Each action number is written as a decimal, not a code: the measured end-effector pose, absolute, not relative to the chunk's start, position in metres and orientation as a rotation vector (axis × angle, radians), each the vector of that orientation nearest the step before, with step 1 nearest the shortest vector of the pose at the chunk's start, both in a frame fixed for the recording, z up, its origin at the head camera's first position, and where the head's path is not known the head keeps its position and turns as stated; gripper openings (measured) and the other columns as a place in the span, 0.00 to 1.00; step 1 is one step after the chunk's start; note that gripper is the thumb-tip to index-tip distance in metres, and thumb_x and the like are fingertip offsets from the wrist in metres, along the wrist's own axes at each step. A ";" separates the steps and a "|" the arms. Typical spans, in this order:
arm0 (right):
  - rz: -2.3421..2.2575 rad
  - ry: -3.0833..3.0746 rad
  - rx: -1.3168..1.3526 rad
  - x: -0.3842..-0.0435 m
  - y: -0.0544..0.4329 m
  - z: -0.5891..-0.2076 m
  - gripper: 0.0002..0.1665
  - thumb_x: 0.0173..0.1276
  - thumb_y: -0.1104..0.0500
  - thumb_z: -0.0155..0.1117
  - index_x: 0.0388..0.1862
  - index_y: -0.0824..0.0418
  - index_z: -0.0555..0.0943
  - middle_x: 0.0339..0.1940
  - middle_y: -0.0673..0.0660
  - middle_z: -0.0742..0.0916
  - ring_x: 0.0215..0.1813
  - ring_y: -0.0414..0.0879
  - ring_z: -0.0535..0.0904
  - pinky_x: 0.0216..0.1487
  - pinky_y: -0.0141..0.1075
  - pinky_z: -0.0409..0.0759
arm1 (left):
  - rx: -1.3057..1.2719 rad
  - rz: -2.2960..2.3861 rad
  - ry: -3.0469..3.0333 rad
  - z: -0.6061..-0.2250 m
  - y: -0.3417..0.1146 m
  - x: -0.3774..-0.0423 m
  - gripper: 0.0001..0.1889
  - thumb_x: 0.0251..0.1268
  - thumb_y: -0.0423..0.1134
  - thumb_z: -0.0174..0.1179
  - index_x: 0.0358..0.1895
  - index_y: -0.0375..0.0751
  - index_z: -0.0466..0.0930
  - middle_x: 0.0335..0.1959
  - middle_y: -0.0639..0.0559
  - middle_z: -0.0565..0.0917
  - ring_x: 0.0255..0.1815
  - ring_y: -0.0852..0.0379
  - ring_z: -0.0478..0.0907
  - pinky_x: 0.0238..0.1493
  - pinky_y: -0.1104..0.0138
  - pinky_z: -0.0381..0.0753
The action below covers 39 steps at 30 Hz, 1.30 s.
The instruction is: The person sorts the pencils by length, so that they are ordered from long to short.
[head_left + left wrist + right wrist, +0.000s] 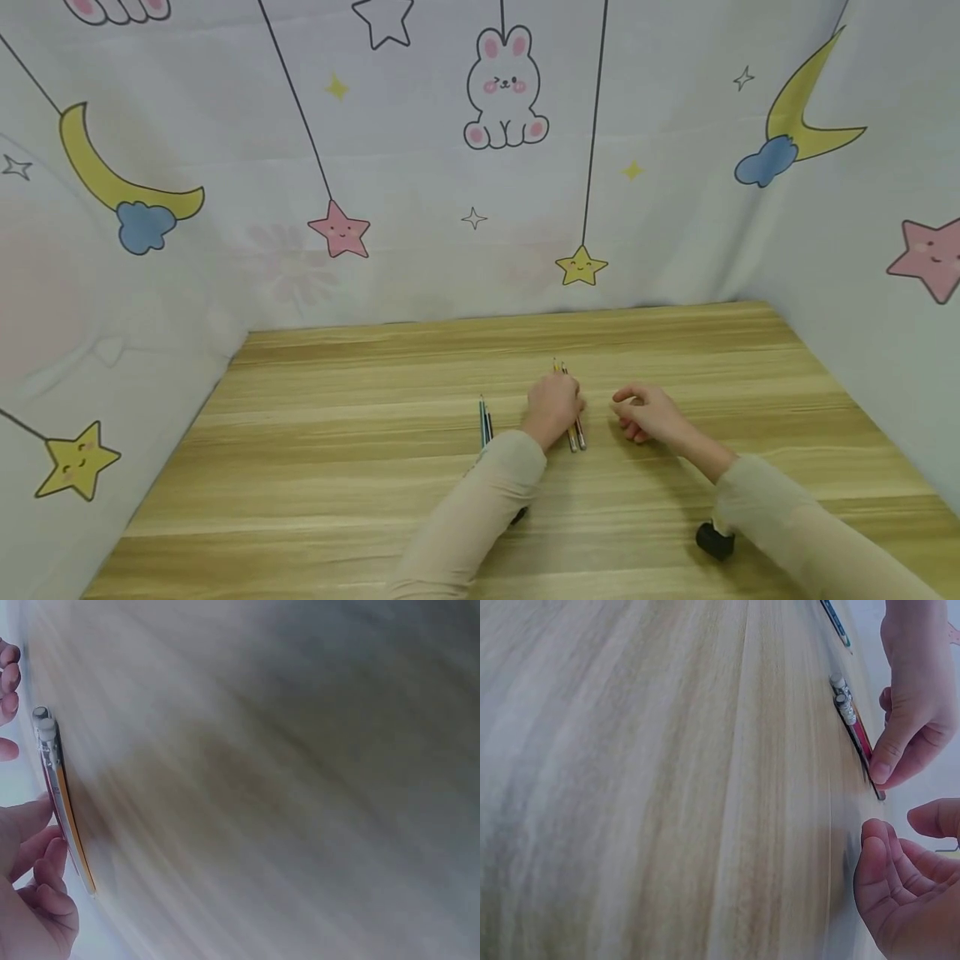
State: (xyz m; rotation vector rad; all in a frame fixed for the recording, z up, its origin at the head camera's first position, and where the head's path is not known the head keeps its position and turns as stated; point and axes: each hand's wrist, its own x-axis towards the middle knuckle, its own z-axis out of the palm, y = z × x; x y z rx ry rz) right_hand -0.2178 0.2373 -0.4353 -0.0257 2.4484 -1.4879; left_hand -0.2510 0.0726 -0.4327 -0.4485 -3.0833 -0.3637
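Note:
Two pencils, one yellow [572,439] and one dark reddish [581,435], lie side by side on the wooden table with white eraser ends toward me. My left hand [553,404] is over their middle, thumb and fingers pinching them; in the left wrist view its fingers [51,898] curl beside the shafts. To the right, apart from the pencils, my right hand [651,411] hovers with loosely bent fingers and holds nothing. In the right wrist view, a gap shows between its thumb [934,817] and fingertips.
A teal pencil [482,423] and a dark pencil [489,423] lie left of my left hand, their lower parts hidden by the sleeve. The wooden table [337,500] meets a white cloth backdrop [420,267] printed with stars, moons and a rabbit. Black wrist gear [715,542] hangs under the right sleeve.

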 end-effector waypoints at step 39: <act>-1.532 2.310 -0.193 -0.218 0.147 -0.417 0.25 0.57 0.63 0.59 0.53 0.70 0.68 0.32 0.59 0.78 0.24 0.46 0.77 0.21 0.36 0.77 | -0.388 -1.044 -3.075 -0.414 -0.047 -0.235 0.28 0.52 0.42 0.61 0.57 0.40 0.66 0.27 0.52 0.79 0.23 0.61 0.73 0.25 0.70 0.70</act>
